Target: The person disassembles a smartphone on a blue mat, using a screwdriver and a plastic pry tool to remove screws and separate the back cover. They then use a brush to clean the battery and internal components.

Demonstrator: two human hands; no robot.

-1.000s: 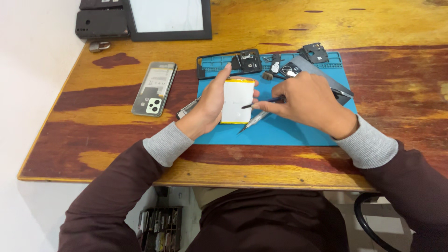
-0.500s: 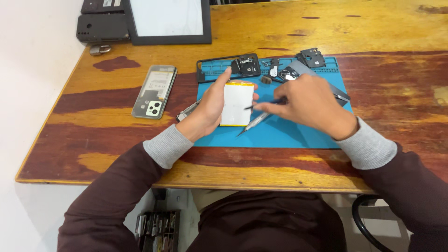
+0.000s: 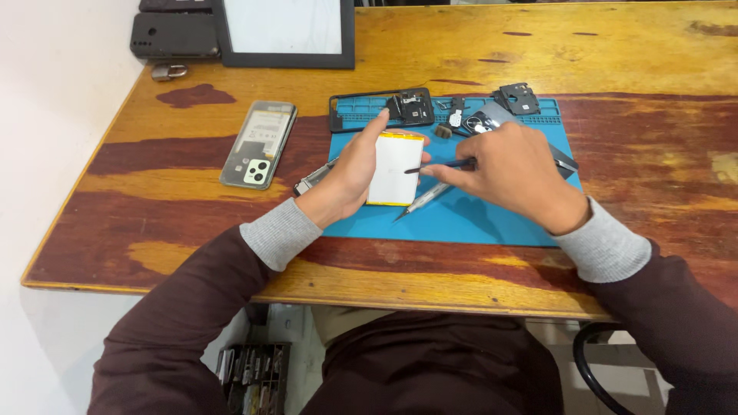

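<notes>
I am gripping the battery (image 3: 395, 169) in my left hand (image 3: 347, 178) above the mat (image 3: 492, 219), steadying it while my right hand (image 3: 513, 170) is pinching a pen (image 3: 440, 164) against it.

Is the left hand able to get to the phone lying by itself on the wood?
Probably yes, once it lets go: the left hand is holding the white battery, and only bare table lies between it and the phone.

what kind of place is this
Probably a phone repair bench: a blue repair mat on a worn wooden table, an opened phone beside it, and loose phone parts along the mat's far edge.
</notes>
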